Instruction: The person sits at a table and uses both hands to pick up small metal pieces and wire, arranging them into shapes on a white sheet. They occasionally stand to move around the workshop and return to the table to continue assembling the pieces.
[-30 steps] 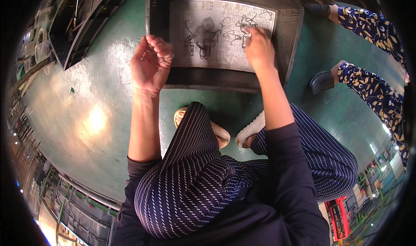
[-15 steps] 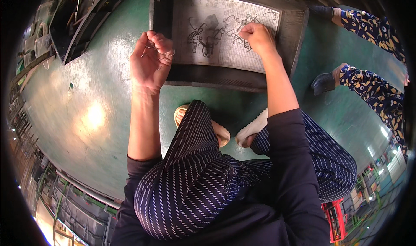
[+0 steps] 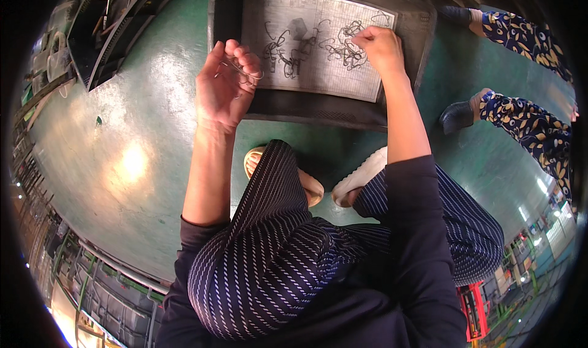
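Note:
My left hand [image 3: 225,94] is turned palm up at the crate's near left corner, its fingers curled round several thin wire loops [image 3: 253,76] that stick out past the fingertips. Over the right part of the crate, my right hand [image 3: 384,52] has thumb and fingers pinched together; what they hold, if anything, is too small to make out. Just left of those fingertips lies a tangled heap of dark wire loops [image 3: 348,49]. A second cluster of bent wire pieces [image 3: 286,59] lies nearer my left hand. Both rest on a printed paper sheet [image 3: 349,89].
The sheet lines a dark plastic crate [image 3: 312,107] on the green floor [image 3: 98,176]. A dark grey patch [image 3: 298,28] shows on the paper. Another dark bin [image 3: 116,48] stands at the far left. To the right are a person's patterned trouser legs [image 3: 520,115] and dark shoes [image 3: 456,119].
My left hand has shifted slightly right with the wire loops. The right hand, still pinched, has moved right and a little away from me, uncovering more of the right heap.

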The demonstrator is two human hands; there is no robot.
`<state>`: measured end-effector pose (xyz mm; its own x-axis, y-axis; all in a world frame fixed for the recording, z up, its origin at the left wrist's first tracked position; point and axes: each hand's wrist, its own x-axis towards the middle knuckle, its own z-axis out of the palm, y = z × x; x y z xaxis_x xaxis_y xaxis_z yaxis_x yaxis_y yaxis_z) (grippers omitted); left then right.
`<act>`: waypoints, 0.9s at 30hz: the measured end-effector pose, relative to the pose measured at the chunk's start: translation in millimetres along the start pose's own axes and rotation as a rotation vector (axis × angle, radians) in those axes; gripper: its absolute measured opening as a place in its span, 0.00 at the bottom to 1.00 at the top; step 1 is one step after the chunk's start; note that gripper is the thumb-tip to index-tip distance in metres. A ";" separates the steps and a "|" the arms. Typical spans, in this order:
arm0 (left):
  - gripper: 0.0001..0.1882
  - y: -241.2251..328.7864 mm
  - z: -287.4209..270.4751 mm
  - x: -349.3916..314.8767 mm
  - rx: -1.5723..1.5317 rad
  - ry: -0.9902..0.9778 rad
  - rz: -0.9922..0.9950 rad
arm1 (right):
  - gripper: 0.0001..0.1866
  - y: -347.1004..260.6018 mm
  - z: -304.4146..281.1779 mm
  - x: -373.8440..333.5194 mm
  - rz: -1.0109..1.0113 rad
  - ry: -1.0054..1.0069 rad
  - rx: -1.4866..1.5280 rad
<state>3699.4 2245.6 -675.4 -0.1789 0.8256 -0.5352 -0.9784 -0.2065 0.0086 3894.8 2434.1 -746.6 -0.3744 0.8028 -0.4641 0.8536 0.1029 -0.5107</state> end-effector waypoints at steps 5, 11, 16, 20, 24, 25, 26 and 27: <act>0.13 -17.9 -10.2 10.2 0.100 0.043 -0.024 | 0.09 -26.9 -19.2 -33.8 -0.052 0.103 -0.020; 0.21 -27.6 -22.9 21.3 0.151 0.093 -0.052 | 0.13 -75.3 15.8 -83.5 -0.165 -0.109 0.635; 0.13 -18.5 -22.0 19.8 0.028 0.076 -0.059 | 0.32 -45.9 35.3 -64.6 0.158 -0.197 -0.176; 0.14 -12.7 -14.9 18.6 -0.033 0.039 -0.056 | 0.32 -51.4 54.2 -74.9 -0.104 -0.336 -0.078; 0.16 4.7 -10.4 12.7 -0.098 -0.022 -0.028 | 0.16 -28.3 45.2 -69.4 0.045 -0.117 -0.063; 0.16 7.4 -8.0 12.2 -0.109 -0.041 -0.032 | 0.13 -13.8 42.0 -63.8 0.073 -0.029 -0.104; 0.16 9.8 -6.2 11.1 -0.122 -0.059 -0.032 | 0.11 -5.7 35.0 -60.3 0.146 0.045 -0.088; 0.16 11.5 -5.8 10.0 -0.113 -0.063 -0.022 | 0.09 8.2 36.1 -52.5 0.165 0.171 -0.062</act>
<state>3687.0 2248.4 -685.5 -0.1668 0.8611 -0.4803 -0.9649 -0.2427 -0.1000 3908.4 2371.6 -752.6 -0.1656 0.8990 -0.4054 0.9205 -0.0066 -0.3907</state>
